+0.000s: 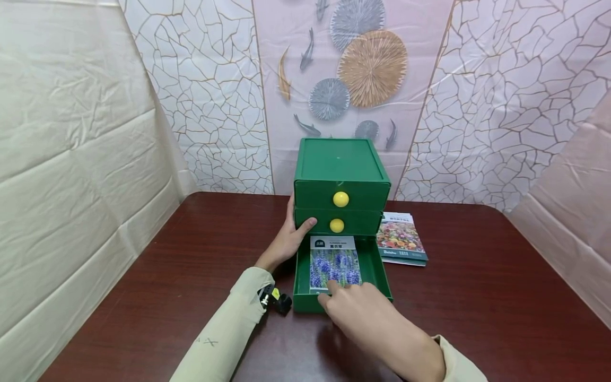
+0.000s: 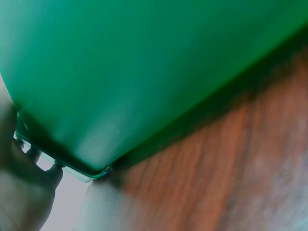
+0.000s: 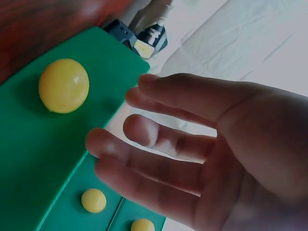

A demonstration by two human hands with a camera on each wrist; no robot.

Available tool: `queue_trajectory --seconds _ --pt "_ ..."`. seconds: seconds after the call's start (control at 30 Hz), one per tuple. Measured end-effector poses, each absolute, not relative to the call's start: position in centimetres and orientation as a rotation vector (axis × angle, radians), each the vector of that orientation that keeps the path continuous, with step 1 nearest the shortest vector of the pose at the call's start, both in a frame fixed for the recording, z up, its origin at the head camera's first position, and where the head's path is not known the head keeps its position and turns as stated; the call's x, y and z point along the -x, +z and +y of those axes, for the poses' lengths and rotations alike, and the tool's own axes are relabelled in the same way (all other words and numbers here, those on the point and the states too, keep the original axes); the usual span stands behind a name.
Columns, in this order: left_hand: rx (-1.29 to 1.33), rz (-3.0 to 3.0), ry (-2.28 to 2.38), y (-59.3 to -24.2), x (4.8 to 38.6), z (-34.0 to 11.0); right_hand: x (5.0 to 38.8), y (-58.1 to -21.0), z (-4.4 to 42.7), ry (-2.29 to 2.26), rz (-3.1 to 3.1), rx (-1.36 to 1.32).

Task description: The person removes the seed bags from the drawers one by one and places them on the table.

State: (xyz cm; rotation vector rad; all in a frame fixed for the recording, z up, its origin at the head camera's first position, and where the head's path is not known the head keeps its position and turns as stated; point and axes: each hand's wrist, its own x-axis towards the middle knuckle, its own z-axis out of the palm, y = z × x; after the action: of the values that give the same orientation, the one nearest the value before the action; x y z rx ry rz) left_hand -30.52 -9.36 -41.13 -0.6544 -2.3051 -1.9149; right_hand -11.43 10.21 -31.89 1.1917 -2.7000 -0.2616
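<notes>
A green drawer cabinet [image 1: 341, 159] with yellow knobs stands on the table, its bottom drawer [image 1: 374, 270] pulled out. Inside that drawer lies a flower seed packet [image 1: 334, 262] with purple blooms. My left hand [image 1: 285, 241] grips the cabinet's left side, its thumb on the middle drawer's front; fingers show at the edge of the green side panel [image 2: 134, 77] in the left wrist view. My right hand [image 1: 365, 307] is at the open drawer's front, partly covering the packet's lower end. In the right wrist view, its fingers [image 3: 159, 168] are loosely bent and hold nothing, near a yellow knob [image 3: 64, 86].
Right of the cabinet lie several stacked seed packets [image 1: 402, 239], the top one with multicoloured flowers. A black wrist device [image 1: 274, 298] sits at the left cuff. The dark red-brown table [image 1: 200, 276] backs onto a patterned cloth [image 1: 219, 106], with pale cloth on both sides.
</notes>
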Motion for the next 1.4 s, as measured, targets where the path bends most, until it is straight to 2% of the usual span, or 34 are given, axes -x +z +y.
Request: queue_trajectory --seconds 0.2,0.43,0.93,1.4 --pt "0.646 -2.302 -1.868 -41.5 30.6 -9.5 12.3 -31.0 11.1 -0.235 -2.581 -1.159" --pt "0.670 -2.315 -1.890 -41.1 30.6 -9.8 14.8 -31.3 12.6 -0.064 -2.445 -1.109" --pt "0.753 -2.390 -1.805 -41.2 30.8 -10.0 19.9 -34.1 14.3 0.350 -2.894 -1.242" --pt "0.774 -2.421 -1.774 -40.5 30.7 -10.2 21.4 -35.3 14.5 0.419 -2.963 -1.327"
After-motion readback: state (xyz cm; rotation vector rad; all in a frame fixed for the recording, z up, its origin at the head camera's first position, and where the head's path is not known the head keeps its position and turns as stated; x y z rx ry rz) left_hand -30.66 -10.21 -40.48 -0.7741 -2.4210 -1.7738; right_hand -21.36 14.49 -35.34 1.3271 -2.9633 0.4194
